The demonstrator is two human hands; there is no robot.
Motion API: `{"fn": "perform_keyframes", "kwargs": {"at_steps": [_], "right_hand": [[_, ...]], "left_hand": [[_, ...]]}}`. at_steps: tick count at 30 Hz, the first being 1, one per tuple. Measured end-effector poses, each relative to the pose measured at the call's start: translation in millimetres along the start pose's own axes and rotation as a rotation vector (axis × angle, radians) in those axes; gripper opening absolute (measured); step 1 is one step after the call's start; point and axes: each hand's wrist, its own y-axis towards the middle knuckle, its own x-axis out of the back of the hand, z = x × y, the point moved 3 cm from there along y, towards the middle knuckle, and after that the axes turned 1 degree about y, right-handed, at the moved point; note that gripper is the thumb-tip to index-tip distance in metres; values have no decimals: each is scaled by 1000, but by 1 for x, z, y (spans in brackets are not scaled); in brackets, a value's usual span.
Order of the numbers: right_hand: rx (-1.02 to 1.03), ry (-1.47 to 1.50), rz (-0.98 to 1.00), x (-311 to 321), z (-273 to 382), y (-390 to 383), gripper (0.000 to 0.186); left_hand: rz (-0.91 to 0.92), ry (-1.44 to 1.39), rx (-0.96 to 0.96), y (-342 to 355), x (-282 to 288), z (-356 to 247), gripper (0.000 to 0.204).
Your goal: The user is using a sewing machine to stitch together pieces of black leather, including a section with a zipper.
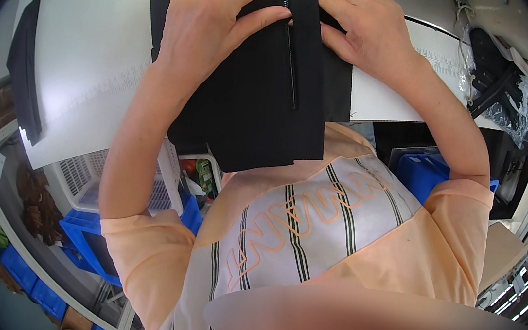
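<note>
A black fabric piece [238, 102] with a zipper [291, 63] running down it lies on the white tabletop, its lower end hanging over the near edge. My left hand [210, 13], with a gold ring, rests on the fabric left of the zipper. Its thumb and forefinger are stretched apart, their tips at the zipper. From the right, my right hand [364, 22] grips the fabric's right edge; its fingertips are partly hidden by the cloth. Under that edge, another black layer [337, 91] shows.
A folded black piece [24, 69] lies on the left of the white table [96, 32], which bears ruler markings. Below stand a white basket [78, 175] and a blue crate [93, 243]. Black items in clear plastic [514, 110] are at the right, above a blue bin [418, 174].
</note>
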Motion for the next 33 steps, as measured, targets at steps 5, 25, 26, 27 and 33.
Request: {"fn": "perform_keyframes", "kwargs": {"at_steps": [5,25,26,27,33], "right_hand": [[-3,16,-32,1,2,0,46],[-7,23,-16,0,1,-2,49],[-18,23,-12,0,1,-2,49],[-18,24,-10,1,1,-2,49],[-29,56,-15,-2,0,1,48]], "left_hand": [[-3,52,-23,1,3,-3,41],[-41,115,-30,-3,-3,1,40],[-41,114,-30,-3,-3,2,40],[-47,112,-34,-3,-3,2,41],[-62,129,-44,-4,-3,4,41]]}}
